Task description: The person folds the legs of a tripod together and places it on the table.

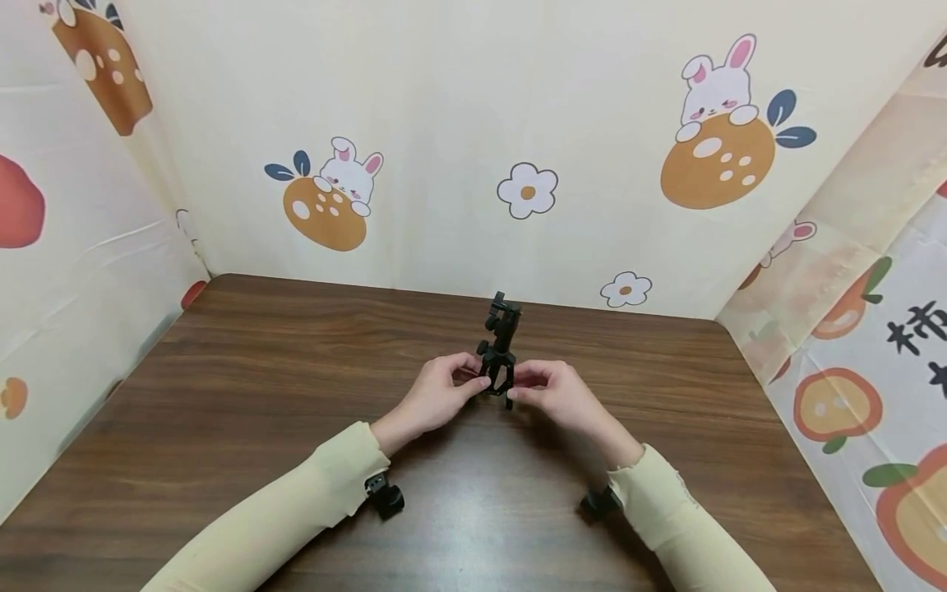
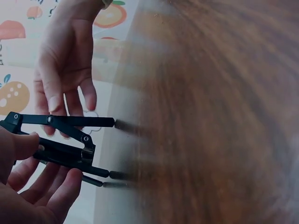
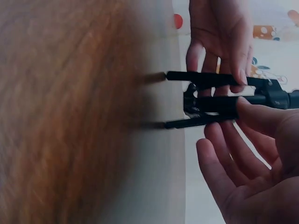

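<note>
- Pale cloth (image 1: 444, 90) is hanging behind the table (image 1: 244, 411), showing printed rabbits (image 1: 716, 94) and flowers (image 1: 527, 191).
- Black tripod (image 1: 506, 329) is standing on the table, near its back edge and about mid-width, top leaning slightly right in the head view.
- Its legs (image 2: 93, 122) are standing fairly close together, tips meeting their reflections in the tabletop.
- Your left hand (image 1: 436, 395) is gripping the tripod low on its left side, thumb and fingers pinching it; outer fingers are sitting apart from each other in the left wrist view.
- Your right hand (image 1: 558, 393) is working the opposite side, pinching the tripod by a leg between thumb and fingers; outer fingers are fanning loosely in the right wrist view.
- Both hands are facing each other across the tripod.
- Cream sleeves (image 1: 274, 518) are covering your forearms, and black cameras (image 1: 386, 498) are sitting at both wrists.
</note>
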Available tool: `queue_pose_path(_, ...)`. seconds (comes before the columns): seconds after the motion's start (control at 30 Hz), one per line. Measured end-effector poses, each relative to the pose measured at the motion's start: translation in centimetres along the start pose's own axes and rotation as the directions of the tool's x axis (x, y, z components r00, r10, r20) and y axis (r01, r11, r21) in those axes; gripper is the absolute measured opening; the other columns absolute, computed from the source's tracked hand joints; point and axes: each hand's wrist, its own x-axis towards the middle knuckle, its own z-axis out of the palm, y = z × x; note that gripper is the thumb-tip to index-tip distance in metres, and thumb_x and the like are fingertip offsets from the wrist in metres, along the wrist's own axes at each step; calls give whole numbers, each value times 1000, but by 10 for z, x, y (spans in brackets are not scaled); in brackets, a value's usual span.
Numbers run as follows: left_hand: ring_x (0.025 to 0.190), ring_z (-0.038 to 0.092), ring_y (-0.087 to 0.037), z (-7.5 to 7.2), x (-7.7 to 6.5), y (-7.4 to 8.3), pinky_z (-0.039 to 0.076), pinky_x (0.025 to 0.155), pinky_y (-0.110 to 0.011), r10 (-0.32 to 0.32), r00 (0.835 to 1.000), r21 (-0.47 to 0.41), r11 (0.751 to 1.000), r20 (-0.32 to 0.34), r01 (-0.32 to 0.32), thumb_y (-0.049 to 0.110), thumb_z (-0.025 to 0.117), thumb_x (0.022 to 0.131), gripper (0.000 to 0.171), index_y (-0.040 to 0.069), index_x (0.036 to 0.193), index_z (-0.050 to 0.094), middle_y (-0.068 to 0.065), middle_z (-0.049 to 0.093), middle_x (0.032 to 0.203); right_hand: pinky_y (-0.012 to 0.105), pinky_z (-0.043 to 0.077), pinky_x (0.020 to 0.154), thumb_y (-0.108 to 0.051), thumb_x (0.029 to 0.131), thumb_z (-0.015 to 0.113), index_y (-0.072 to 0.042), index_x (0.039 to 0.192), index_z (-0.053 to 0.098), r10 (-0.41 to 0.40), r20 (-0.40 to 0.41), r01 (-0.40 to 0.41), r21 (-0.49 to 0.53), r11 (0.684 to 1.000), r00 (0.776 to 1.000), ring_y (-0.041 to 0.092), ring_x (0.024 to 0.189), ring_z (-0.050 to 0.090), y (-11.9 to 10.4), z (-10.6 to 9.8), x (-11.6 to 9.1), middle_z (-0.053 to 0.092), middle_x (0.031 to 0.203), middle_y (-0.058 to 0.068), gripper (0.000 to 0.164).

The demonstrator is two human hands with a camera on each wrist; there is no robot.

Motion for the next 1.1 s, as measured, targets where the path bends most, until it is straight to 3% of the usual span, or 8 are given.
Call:
queue_pose_path(0.2,91,66,-13,0,-1,0,52,82,-37,2,1000,16,1000,4,-3,17,72,93,8,12,98,72,2,72,97,46,51,89,-9,88,76,-12,99,75,-14,55,18,-79,997,998,17,96,67,-1,6,2,73,96,-2,11)
queue_pose_path(0.4,89,67,-12,-1,-2,2,53,80,-35,1,1000,1,1000,14,-1,15,72,92,7,9,97,73,1,73,94,41,52,84,-8,86,78,-16,97,75,-6,69,13,-103,995,998,14,93,68,2,6,2,73,91,-4,14)
queue_pose_path(0.6,81,65,-10,-4,-1,1,51,74,-31,42,999,34,998,28,-43,15,73,92,5,10,94,72,3,72,90,32,52,77,-11,82,81,-19,88,76,-76,38,81,-167,983,996,10,86,67,5,7,6,73,85,-9,11)
queue_pose_path(0.83,76,61,-9,-3,-1,2,50,70,-29,75,995,70,994,62,-79,16,71,93,6,11,93,72,5,71,88,27,51,69,-12,80,83,-15,84,76,-136,14,136,-208,969,991,9,78,66,9,7,9,72,79,-8,9)
queue_pose_path(1.1,76,61,-7,-3,-2,5,49,68,-29,119,991,158,979,52,-126,16,73,92,5,12,91,71,6,71,87,27,50,63,-18,68,92,-19,75,72,-102,-90,79,-228,970,991,8,70,64,9,5,11,70,72,-10,21)
